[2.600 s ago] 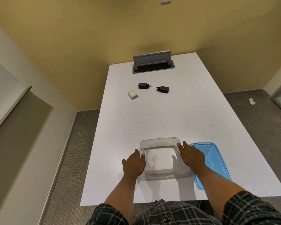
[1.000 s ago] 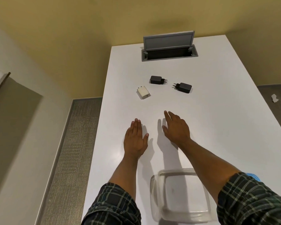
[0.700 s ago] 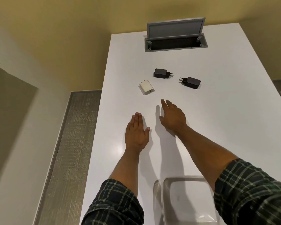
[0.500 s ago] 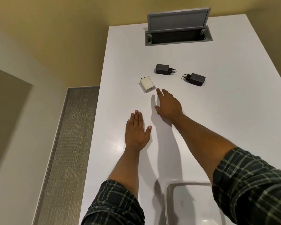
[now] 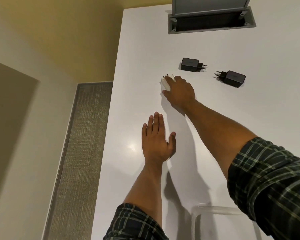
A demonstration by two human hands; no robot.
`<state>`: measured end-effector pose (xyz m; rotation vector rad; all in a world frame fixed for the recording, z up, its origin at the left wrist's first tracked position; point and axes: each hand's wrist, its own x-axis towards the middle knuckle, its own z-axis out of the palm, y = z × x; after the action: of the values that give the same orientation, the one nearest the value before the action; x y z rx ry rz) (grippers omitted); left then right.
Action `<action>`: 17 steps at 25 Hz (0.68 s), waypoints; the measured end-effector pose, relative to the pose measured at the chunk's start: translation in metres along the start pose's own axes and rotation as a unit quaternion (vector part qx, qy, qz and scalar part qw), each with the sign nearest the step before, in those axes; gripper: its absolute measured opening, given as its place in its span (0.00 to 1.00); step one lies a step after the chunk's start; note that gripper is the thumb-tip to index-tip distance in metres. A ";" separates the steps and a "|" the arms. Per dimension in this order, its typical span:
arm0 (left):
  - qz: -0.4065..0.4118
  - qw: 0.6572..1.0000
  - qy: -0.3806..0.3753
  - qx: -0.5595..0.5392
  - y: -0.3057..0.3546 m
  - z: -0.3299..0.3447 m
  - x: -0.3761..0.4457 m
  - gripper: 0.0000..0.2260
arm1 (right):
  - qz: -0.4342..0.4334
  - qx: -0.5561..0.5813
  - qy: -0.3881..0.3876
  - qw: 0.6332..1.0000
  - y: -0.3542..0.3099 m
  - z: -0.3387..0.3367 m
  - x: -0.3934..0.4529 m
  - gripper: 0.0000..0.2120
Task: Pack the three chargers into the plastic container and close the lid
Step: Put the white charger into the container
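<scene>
— What is found changed against the frame half a second before?

— The right hand has been carried further up the frame and is now laid over the white charger, which was only approached earlier. Its grip is curled around the charger, fingers on the far edge and thumb at the near corner; whether it is fully clamped cannot be told. The charger's prongs are seen at its upper left end. The left hand has been kept flat on the worktop, grip spread apart, nothing held.

— And the other chargers, the container?

— The two black chargers are left untouched at upper right: one black charger just above the right hand, the second black charger further right, prongs turned toward each other. Only the rim of the clear plastic container is shown at the bottom edge, well apart from the chargers. The lid is not seen.

— The surface and room?

— A white worktop is seen, with a grey cable hatch propped open at the top. Yellow walls and a strip of grey carpet are seen on the left.
</scene>
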<state>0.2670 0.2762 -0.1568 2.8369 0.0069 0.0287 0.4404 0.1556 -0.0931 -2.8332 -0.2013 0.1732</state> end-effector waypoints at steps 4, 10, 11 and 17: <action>-0.003 1.000 -0.004 0.004 0.000 0.002 0.000 0.35 | 0.027 0.007 0.036 0.999 -0.007 0.003 0.000 0.24; 0.003 1.000 -0.005 0.001 0.001 -0.002 0.000 0.34 | 0.061 0.116 0.063 0.989 -0.002 0.004 -0.029 0.24; 0.005 1.000 -0.005 0.002 0.001 -0.003 -0.001 0.34 | 0.072 0.146 0.071 0.984 0.000 0.005 -0.039 0.24; 0.004 0.994 -0.105 0.033 0.007 -0.023 -0.002 0.32 | 0.128 0.253 0.113 0.952 0.021 0.005 -0.103 0.30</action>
<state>0.2648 0.2758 -0.1330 2.8908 -0.0499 -0.2740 0.3408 0.1207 -0.0945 -2.3285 0.2310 -0.0445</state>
